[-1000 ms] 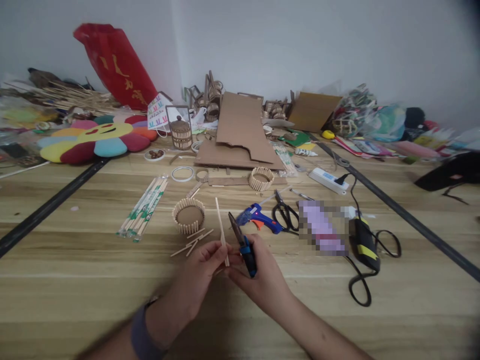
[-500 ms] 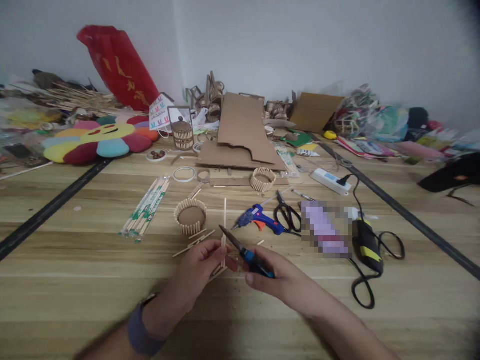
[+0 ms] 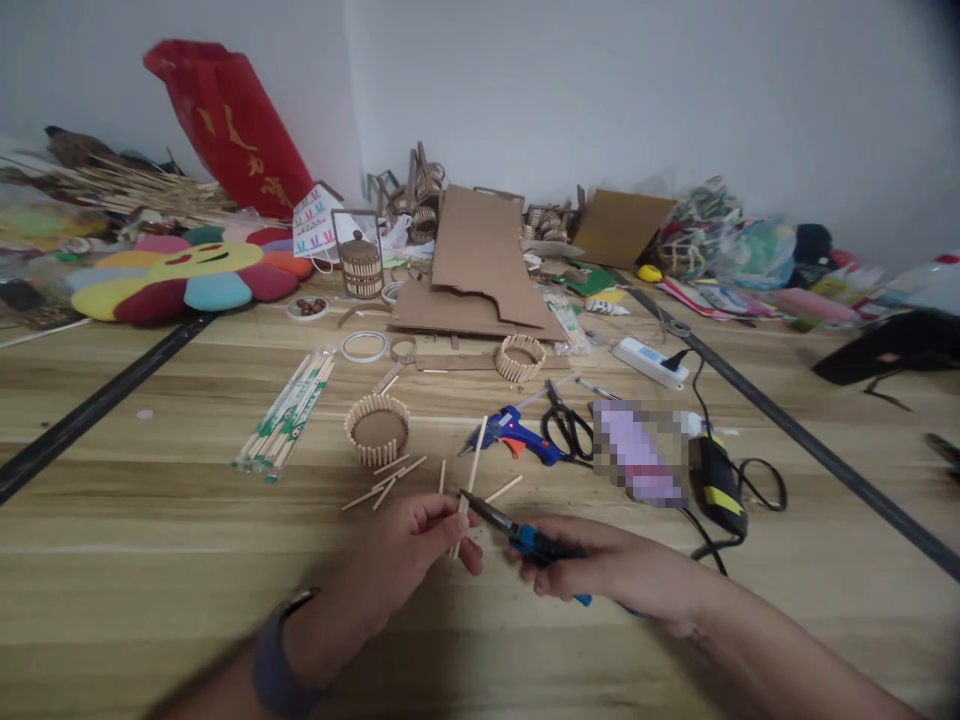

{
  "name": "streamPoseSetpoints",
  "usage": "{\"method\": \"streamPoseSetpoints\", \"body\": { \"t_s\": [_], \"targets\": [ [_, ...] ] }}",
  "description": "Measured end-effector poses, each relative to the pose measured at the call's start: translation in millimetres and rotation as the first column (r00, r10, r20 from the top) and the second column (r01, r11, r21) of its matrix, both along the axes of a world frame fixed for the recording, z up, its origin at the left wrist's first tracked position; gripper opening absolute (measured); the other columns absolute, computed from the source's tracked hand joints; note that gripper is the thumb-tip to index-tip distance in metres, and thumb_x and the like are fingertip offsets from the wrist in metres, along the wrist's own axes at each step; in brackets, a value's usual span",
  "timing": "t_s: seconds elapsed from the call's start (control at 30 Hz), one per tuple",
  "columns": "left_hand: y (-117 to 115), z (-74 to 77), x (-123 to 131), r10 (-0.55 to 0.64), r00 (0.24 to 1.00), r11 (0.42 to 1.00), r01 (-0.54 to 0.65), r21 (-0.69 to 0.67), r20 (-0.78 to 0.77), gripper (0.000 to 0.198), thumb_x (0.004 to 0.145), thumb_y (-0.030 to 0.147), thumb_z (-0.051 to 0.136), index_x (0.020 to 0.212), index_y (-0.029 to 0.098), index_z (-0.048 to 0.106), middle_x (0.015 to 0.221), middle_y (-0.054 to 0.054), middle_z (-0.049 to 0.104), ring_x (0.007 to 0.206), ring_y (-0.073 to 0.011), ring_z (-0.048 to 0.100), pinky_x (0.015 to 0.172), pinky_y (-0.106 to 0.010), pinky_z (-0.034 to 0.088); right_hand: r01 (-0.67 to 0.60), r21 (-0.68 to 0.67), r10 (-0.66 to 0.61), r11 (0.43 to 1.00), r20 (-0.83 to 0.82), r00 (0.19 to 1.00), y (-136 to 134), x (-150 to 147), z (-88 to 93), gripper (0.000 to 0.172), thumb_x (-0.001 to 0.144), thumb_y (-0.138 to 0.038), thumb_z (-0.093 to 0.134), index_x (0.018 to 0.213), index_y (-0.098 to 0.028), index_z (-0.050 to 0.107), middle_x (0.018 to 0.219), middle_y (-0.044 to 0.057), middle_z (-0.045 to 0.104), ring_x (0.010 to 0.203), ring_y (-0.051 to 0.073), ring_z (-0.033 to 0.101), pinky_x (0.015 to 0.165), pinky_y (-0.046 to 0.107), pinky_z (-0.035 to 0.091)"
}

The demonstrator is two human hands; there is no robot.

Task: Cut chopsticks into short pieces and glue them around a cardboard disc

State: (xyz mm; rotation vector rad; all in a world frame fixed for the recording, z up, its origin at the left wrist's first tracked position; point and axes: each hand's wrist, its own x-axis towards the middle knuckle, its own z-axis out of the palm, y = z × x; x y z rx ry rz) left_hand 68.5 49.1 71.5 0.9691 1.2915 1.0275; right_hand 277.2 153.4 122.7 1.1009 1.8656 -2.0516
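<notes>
My left hand (image 3: 431, 535) pinches a thin wooden stick (image 3: 478, 455), which slants up and to the right. My right hand (image 3: 577, 560) is closed around long-nose pliers (image 3: 536, 540) with blue and black handles. Their jaw tips meet the stick just above my left fingers; whether they are pressed together is hard to see. Several short stick pieces (image 3: 386, 482) lie left of my hands, and one piece (image 3: 504, 487) lies beyond the jaws. Behind them stands a round cup of upright sticks (image 3: 377, 455) with a brown base.
A blue glue gun (image 3: 517, 435) and black scissors (image 3: 568, 430) lie beyond my hands. Bagged sticks (image 3: 285, 415) are at left, and a second stick ring (image 3: 520, 372) is farther back. Cardboard (image 3: 480, 250), a power strip (image 3: 649, 362) and a flower cushion (image 3: 195, 275) sit behind.
My right hand and the pliers have moved right and slightly down, the jaws now lower on the stick. The stick has tilted rightward. The view has shifted a little.
</notes>
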Motion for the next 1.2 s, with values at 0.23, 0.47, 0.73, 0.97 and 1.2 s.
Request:
{"method": "streamPoseSetpoints", "body": {
  "t_s": [0.23,0.47,0.73,0.97,1.2],
  "targets": [
    [-0.6,4.2,4.9,-0.08,0.984,0.995,0.07,0.067,0.158,0.036,0.082,0.052,0.063,0.076,0.017,0.068,0.067,0.0,0.068,0.065,-0.0162,0.062,0.072,-0.029,0.043,-0.005,-0.078,0.002,0.997,-0.035,0.999,-1.1,-18.7,0.8,0.028,0.059,-0.027,0.065,0.085,-0.017,0.064,0.077,-0.001,0.055,0.07,0.012,0.046,0.059,0.025,0.034],
    [-1.3,2.9,6.0,-0.087,0.978,0.994,0.072,0.085,0.19,0.036,0.081,0.051,0.065,0.073,0.016,0.07,0.069,-0.001,0.069,0.062,-0.0141,0.061,0.066,-0.027,0.042,-0.03,-0.106,0.024,0.994,-0.057,0.998,-0.3,-24.2,1.9,0.041,0.061,-0.026,0.066,0.101,-0.017,0.067,0.085,0.0,0.058,0.071,0.012,0.047,0.059,0.025,0.034],
    [-0.3,10.6,6.8,-0.112,0.967,0.991,0.091,0.1,0.228,0.038,0.08,0.053,0.066,0.07,0.016,0.07,0.065,0.0,0.065,0.059,-0.0133,0.06,0.065,-0.026,0.044,-0.052,-0.102,0.043,0.993,-0.083,0.996,-1.4,-24.1,3.3,0.037,0.062,-0.026,0.063,0.098,-0.017,0.066,0.083,0.0,0.056,0.072,0.012,0.047,0.06,0.025,0.032],
    [-1.2,4.3,5.8,-0.115,0.977,0.992,0.102,0.079,0.18,0.04,0.08,0.055,0.064,0.073,0.017,0.071,0.067,-0.001,0.067,0.061,-0.0147,0.06,0.067,-0.027,0.043,-0.071,-0.079,0.065,0.994,-0.07,0.995,-1.4,-22.4,1.6,0.037,0.06,-0.023,0.062,0.097,-0.017,0.064,0.081,-0.002,0.055,0.071,0.011,0.044,0.061,0.025,0.031],
    [-2.9,3.7,5.2,-0.102,0.985,0.994,0.094,0.062,0.139,0.037,0.081,0.053,0.062,0.075,0.018,0.071,0.064,0.0,0.067,0.062,-0.0161,0.06,0.072,-0.03,0.043,-0.06,0.039,0.062,0.997,-0.04,0.997,-3.5,-23.0,-1.6,0.028,0.058,-0.023,0.062,0.086,-0.018,0.06,0.079,-0.002,0.053,0.075,0.014,0.046,0.067,0.027,0.034]
  ]
}}
